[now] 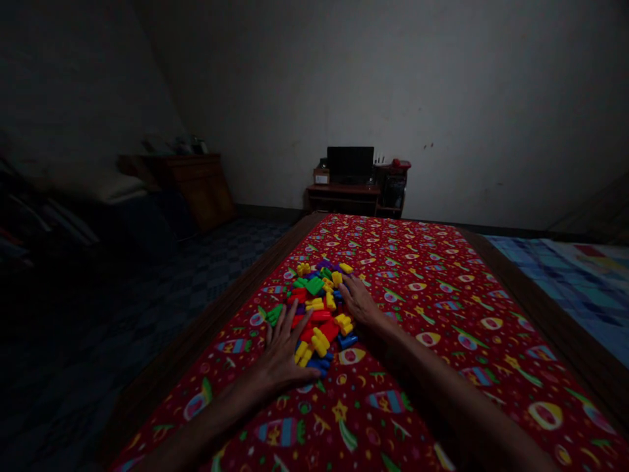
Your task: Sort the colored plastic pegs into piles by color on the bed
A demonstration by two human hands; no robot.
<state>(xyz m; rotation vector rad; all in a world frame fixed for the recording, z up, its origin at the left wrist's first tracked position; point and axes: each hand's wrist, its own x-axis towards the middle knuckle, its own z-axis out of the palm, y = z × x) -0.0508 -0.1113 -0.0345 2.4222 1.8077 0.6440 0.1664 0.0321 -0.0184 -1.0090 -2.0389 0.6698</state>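
Near the red patterned cloth's left edge, the spread left hand and loosely open right hand flank multicoloured plastic building blocks, probably light, stiff, best gripped by their sides.

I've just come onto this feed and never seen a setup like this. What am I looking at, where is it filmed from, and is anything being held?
There is no robot here: you see a person's two bare hands. The single picture comes from a camera worn on the head, looking forward and down.

On a red patterned cloth lies a loose pile of toy building blocks in yellow, red, green, blue and purple. The left hand lies spread along the pile's near left side, the right hand along its right. Both seem to touch blocks, but neither is closed around one.

Beyond, a dark monitor stands on a low desk by the wall.
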